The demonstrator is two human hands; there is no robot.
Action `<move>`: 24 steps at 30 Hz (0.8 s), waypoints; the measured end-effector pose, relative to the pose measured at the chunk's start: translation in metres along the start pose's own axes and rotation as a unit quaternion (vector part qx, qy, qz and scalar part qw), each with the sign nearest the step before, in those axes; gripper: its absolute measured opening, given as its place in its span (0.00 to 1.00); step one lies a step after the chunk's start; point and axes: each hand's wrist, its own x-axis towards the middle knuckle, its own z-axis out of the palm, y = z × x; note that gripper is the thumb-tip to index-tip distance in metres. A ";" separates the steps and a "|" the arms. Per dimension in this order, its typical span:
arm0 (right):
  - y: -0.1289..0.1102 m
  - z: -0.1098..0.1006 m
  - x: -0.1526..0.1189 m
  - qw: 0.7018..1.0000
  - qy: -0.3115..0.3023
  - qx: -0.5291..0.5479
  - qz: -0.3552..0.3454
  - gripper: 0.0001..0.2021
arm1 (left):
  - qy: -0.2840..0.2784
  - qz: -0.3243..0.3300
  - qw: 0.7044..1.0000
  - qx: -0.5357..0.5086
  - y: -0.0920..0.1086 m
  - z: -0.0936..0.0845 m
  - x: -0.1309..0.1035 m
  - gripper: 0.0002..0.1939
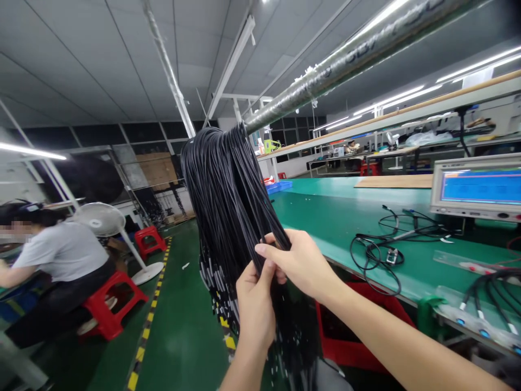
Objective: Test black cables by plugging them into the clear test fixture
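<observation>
A thick bundle of black cables [222, 184] hangs over a shiny metal pipe [317, 81] in front of me. Grey and white ends show low on the bundle. My right hand [299, 258] is closed around some of the cables at the bundle's right side, thumb laid across them. Just below and to its left, my left hand [258, 298] pinches the same strands, its thumb close to the right hand's fingers. Part of the fingers of both hands is hidden behind the cables.
At right, a green-topped workbench [325, 209] bears loose black cables [374, 250] and a monitor-like instrument [480, 187]. A red bin [350, 336] stands under its edge. To the left are a seated person [61, 255], a red stool [114, 304] and a fan [101, 220].
</observation>
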 end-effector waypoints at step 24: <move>-0.224 -0.036 -0.012 0.894 0.183 0.046 -0.407 0.15 | 0.087 0.351 0.907 0.217 0.124 0.007 0.122 0.20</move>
